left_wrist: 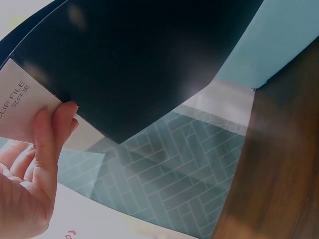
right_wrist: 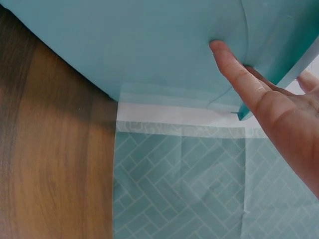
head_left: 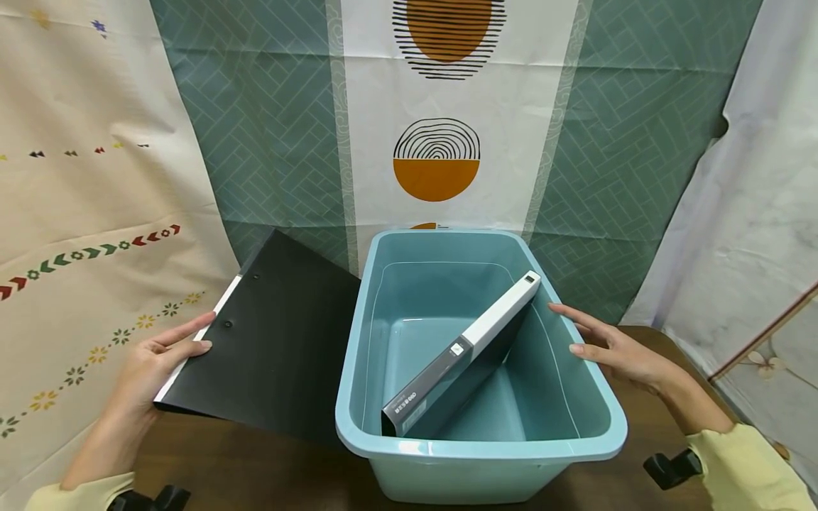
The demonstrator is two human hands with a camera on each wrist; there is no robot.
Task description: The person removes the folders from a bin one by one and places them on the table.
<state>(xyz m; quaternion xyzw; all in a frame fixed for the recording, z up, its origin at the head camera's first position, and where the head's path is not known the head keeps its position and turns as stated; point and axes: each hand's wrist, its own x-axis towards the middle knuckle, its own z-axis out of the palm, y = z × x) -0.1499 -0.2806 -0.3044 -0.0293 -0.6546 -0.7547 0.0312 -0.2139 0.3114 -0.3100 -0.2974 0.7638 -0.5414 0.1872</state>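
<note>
My left hand grips a black clip file by its white spine, with the thumb on the dark cover. In the left wrist view, the left hand pinches the white label end, printed "CLIP FILE". The file leans tilted beside a light-blue plastic tub. Over the tub's right rim, my right hand holds on with thumb and a finger on top. One extended finger touches the tub wall in the right wrist view. Inside the tub a grey-and-white boxed file stands slanted.
The tub stands on a brown wooden table. Behind it hangs a green-and-white patterned cloth. A cream cloth borders the left side, and a pale marbled covering the right.
</note>
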